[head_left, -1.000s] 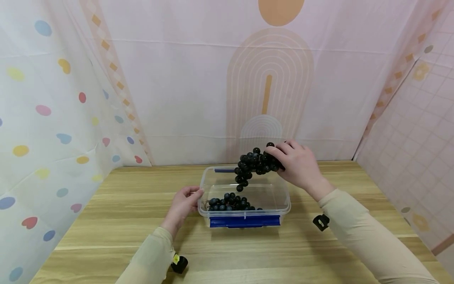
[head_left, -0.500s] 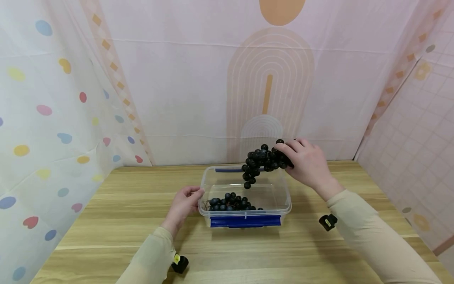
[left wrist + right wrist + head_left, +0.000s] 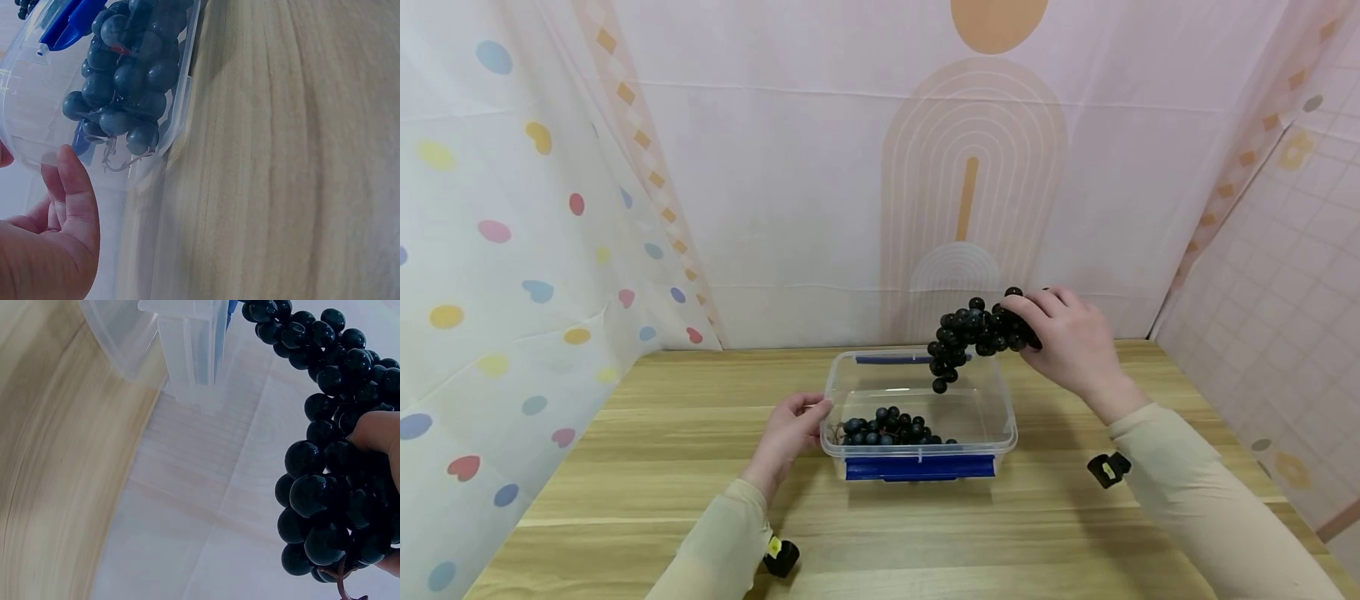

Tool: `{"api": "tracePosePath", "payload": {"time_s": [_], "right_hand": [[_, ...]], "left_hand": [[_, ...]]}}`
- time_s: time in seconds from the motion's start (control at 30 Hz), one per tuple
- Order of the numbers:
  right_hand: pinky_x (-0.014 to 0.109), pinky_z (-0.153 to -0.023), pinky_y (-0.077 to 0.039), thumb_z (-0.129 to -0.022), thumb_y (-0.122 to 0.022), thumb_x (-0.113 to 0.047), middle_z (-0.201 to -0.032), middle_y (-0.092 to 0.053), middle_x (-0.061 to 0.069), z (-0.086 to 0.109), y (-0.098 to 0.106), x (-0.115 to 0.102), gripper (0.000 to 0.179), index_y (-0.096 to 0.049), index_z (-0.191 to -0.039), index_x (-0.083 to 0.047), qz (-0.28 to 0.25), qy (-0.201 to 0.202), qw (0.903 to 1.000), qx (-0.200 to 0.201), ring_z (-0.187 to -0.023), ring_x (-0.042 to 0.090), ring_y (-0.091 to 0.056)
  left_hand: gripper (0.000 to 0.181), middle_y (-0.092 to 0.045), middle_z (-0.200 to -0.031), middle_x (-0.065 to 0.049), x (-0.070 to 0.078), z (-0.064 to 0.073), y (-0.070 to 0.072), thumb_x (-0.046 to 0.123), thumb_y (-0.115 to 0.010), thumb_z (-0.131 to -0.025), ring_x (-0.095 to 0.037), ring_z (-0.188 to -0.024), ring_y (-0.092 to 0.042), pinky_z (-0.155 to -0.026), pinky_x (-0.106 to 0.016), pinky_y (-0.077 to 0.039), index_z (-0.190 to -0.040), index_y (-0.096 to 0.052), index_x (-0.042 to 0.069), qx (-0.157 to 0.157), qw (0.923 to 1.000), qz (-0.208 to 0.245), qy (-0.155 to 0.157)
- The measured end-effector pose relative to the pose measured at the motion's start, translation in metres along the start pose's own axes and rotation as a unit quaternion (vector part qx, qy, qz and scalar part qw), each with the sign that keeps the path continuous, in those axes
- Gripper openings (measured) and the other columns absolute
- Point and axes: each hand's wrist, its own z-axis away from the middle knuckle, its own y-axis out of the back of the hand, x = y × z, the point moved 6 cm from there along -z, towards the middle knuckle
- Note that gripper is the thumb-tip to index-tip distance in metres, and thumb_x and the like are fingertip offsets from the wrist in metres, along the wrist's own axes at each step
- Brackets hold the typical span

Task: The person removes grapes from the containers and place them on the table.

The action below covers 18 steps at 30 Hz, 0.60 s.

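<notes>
Right hand: I am seeing the right hand [image 3: 1071, 342] gripping one end of a bunch of dark grapes [image 3: 972, 327], its fingers curling round the fruit.
Held grapes: the bunch is hanging up in the air toward the back right of the box, its free end drooping down and leftward; in the right wrist view a reddish stem [image 3: 341, 581] is poking out at the gripped end.
Left hand: I am watching the left hand [image 3: 786, 437] pinching the left end of the box at its rim, thumb lying at the edge and fingers bending against the outer wall.
Clear box: the clear plastic box [image 3: 917, 451] is standing on the wooden desk [image 3: 700, 475], its top gaping, with a blue front clip [image 3: 917, 467] hanging along the near side and a blue back clip [image 3: 880, 360] showing at the far side.
Grapes inside: a second bunch [image 3: 891, 429] is lying toward the front left of the box, well apart from the held one.
Backdrop: a patterned cloth [image 3: 790, 208] is hanging behind the desk.
</notes>
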Motion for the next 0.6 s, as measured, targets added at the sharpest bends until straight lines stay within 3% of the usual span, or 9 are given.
{"api": "tracePosePath", "payload": {"time_s": [0.6], "right_hand": [[0.053, -0.063, -0.052, -0.055, -0.089, 0.001, -0.104, -0.065, 0.014, 0.012, 0.01, 0.011, 0.076, -0.062, -0.125, -0.013, 0.006, -0.004, 0.9997, 0.025, -0.094, 0.041, -0.058]], "left_hand": [[0.039, -0.06, -0.106, -0.02, 0.0, 0.0, 0.001, 0.019, -0.061, -0.099, -0.017, -0.078, -0.062, -0.066, -0.027, -0.054, -0.127, -0.056, -0.007, 0.006, 0.9999, -0.009, 0.004]]}}
